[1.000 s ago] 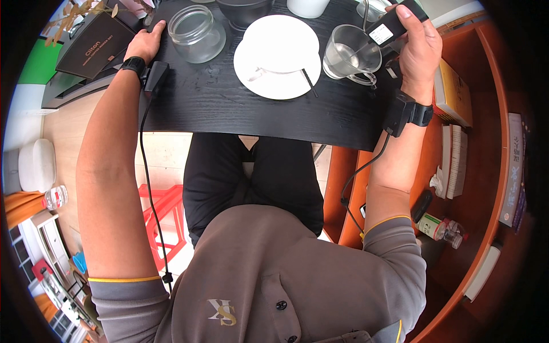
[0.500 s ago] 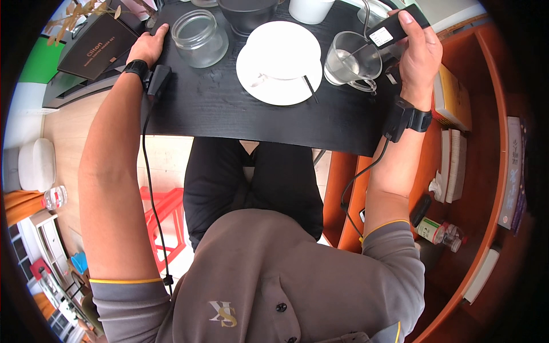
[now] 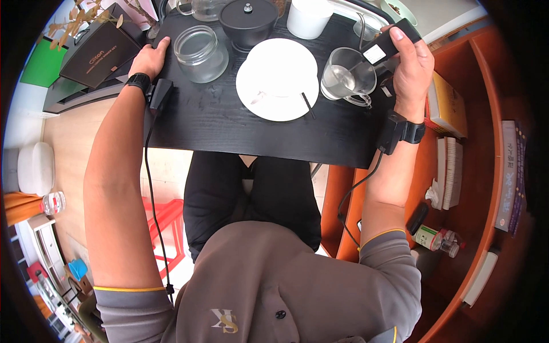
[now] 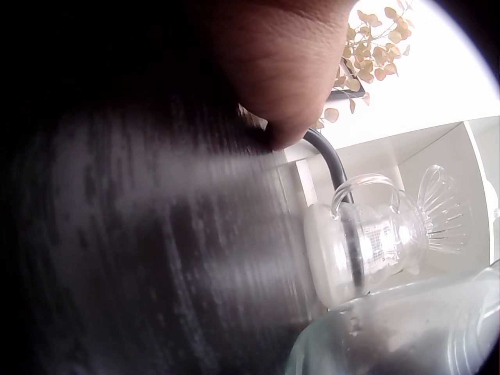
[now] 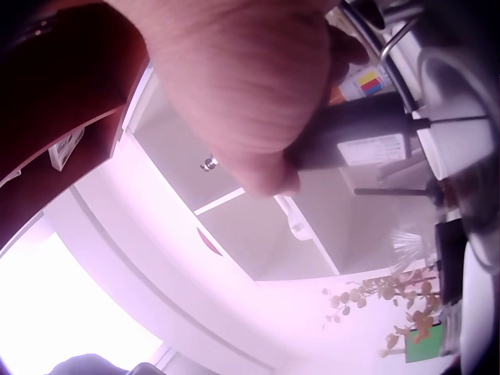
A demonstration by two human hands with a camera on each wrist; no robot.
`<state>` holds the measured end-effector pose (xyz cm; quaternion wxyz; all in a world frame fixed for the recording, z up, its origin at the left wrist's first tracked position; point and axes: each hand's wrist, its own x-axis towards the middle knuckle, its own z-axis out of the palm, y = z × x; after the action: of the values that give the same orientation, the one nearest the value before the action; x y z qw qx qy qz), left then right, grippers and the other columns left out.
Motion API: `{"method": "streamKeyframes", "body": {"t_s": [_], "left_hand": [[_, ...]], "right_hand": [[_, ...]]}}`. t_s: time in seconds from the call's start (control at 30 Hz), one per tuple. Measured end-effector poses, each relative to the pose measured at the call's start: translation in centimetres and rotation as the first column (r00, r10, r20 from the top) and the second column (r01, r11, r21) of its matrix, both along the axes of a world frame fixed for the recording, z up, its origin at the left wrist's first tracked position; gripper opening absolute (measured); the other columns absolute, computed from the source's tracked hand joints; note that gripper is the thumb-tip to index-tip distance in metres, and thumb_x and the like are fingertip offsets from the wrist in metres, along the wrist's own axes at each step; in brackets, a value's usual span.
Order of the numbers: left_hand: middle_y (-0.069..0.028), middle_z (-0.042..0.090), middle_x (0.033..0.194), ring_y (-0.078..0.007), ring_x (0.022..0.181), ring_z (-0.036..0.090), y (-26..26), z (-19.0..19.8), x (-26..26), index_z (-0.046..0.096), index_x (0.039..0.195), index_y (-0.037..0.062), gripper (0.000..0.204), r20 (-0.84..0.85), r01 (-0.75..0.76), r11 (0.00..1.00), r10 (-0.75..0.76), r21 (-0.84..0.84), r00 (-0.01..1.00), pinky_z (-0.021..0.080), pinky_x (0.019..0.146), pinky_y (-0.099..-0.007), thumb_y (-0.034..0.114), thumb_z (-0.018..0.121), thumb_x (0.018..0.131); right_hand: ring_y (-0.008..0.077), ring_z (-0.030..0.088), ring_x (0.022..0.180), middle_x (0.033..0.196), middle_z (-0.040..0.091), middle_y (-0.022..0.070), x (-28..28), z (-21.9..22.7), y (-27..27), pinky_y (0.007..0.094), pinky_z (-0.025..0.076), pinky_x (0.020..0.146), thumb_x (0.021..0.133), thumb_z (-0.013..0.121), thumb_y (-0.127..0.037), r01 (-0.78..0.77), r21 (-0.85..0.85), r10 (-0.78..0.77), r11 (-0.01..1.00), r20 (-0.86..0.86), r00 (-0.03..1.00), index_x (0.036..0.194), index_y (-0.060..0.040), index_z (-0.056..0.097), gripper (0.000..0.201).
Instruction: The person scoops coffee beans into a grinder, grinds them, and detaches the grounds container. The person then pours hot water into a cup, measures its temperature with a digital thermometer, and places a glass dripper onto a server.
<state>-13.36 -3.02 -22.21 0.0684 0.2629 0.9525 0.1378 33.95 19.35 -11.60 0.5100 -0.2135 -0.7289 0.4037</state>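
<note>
My right hand (image 3: 414, 71) grips a black handheld milk frother (image 3: 392, 43) with a white label, thumb along its top. From it, a thin rod (image 5: 461, 119) shows in the right wrist view. Below the frother's end stands a clear glass mug (image 3: 343, 80), with a little pale liquid in the bottom. My left hand (image 3: 148, 60) rests at the table's left edge, thumb extended and the other fingers mostly hidden. Nearest to it is an open glass jar (image 3: 200, 60). Between the jar and mug sits a white plate (image 3: 269, 111), a dark thin stick (image 3: 307, 106) across its rim.
Behind the plate, a black lidded pot (image 3: 246, 28) and a white cup (image 3: 309, 20) stand on the black table (image 3: 229, 131). A glass jug (image 4: 375, 242) stands near the jar. A black box (image 3: 103, 54) is at left, an orange-brown shelf (image 3: 486, 91) at right.
The head view has tilted up, so the table things sit lower and more shows at the back. My right hand still holds the frother by the mug; the left hand stays at the edge.
</note>
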Motion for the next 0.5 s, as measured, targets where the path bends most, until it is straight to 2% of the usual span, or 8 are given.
{"method": "streamKeyframes", "body": {"t_s": [0.13, 0.23, 0.33, 0.4, 0.43, 0.5], "left_hand": [[-0.028, 0.057, 0.141, -0.0378, 0.135, 0.053, -0.1, 0.1, 0.0, 0.055, 0.139, -0.0041, 0.092, -0.001, -0.004, 1.0, 0.004, -0.003, 1.0, 0.04, 0.112, -0.0449, 0.074, 0.039, 0.093], [-0.0279, 0.057, 0.141, -0.0377, 0.135, 0.053, -0.1, 0.1, 0.0, 0.055, 0.139, -0.0044, 0.093, 0.008, -0.001, 1.0, 0.002, -0.009, 1.0, 0.04, 0.112, -0.0452, 0.074, 0.039, 0.093], [-0.0279, 0.057, 0.14, -0.0378, 0.135, 0.053, -0.1, 0.3, 0.1, 0.055, 0.139, -0.0045, 0.092, 0.014, 0.003, 1.0, -0.002, -0.013, 1.0, 0.04, 0.111, -0.0456, 0.074, 0.039, 0.093], [-0.028, 0.058, 0.14, -0.0378, 0.135, 0.053, -0.1, 0.1, -0.1, 0.055, 0.139, -0.0045, 0.092, 0.024, 0.007, 1.0, -0.007, -0.022, 1.0, 0.04, 0.111, -0.0458, 0.074, 0.039, 0.093], [-0.028, 0.058, 0.14, -0.0379, 0.134, 0.053, -0.1, -0.1, -0.3, 0.055, 0.138, -0.0045, 0.092, 0.01, 0.012, 1.0, -0.012, -0.013, 1.0, 0.04, 0.111, -0.0459, 0.074, 0.039, 0.093], [-0.0281, 0.058, 0.14, -0.038, 0.134, 0.053, -0.1, 0.2, 0.1, 0.056, 0.138, -0.0046, 0.092, -0.004, 0.015, 1.0, -0.015, -0.001, 1.0, 0.04, 0.111, -0.046, 0.074, 0.039, 0.093]], "right_hand": [[0.0057, 0.062, 0.077, 0.089, 0.074, 0.0006, 0.2, -0.3, 0.3, 0.0197, 0.042, 0.068, 0.094, 0.071, -0.028, 0.015, -0.01, -0.015, 1.0, 0.007, 1.0, 0.099, -0.0029, 0.077, 0.026], [0.0054, 0.062, 0.078, 0.089, 0.074, 0.0009, -0.2, 0.4, -0.7, 0.02, 0.042, 0.067, 0.094, 0.072, -0.027, -0.065, -0.041, 0.064, 0.997, -0.026, 0.998, 0.099, -0.0023, 0.076, 0.026], [0.0059, 0.063, 0.079, 0.089, 0.074, 0.0015, -0.3, 0.2, -0.5, 0.0203, 0.043, 0.068, 0.094, 0.072, -0.026, 0.012, -0.054, -0.012, 0.998, 0.002, 1.0, 0.098, -0.0019, 0.076, 0.025], [0.0069, 0.064, 0.08, 0.09, 0.074, 0.0023, -0.2, 0.2, -0.3, 0.0205, 0.044, 0.07, 0.094, 0.072, -0.026, -0.095, -0.078, 0.092, 0.992, -0.044, 0.995, 0.099, -0.0014, 0.076, 0.025], [0.0069, 0.064, 0.08, 0.09, 0.074, 0.0023, -0.2, 0.2, -0.4, 0.0205, 0.044, 0.07, 0.094, 0.072, -0.026, -0.095, -0.08, 0.092, 0.992, -0.042, 0.995, 0.099, -0.0014, 0.076, 0.025], [0.0076, 0.065, 0.081, 0.09, 0.074, 0.0027, -0.4, 0.6, -1.0, 0.0207, 0.045, 0.071, 0.094, 0.071, -0.025, 0.019, -0.025, -0.019, 0.999, -0.004, 1.0, 0.099, -0.0009, 0.076, 0.025]]}}
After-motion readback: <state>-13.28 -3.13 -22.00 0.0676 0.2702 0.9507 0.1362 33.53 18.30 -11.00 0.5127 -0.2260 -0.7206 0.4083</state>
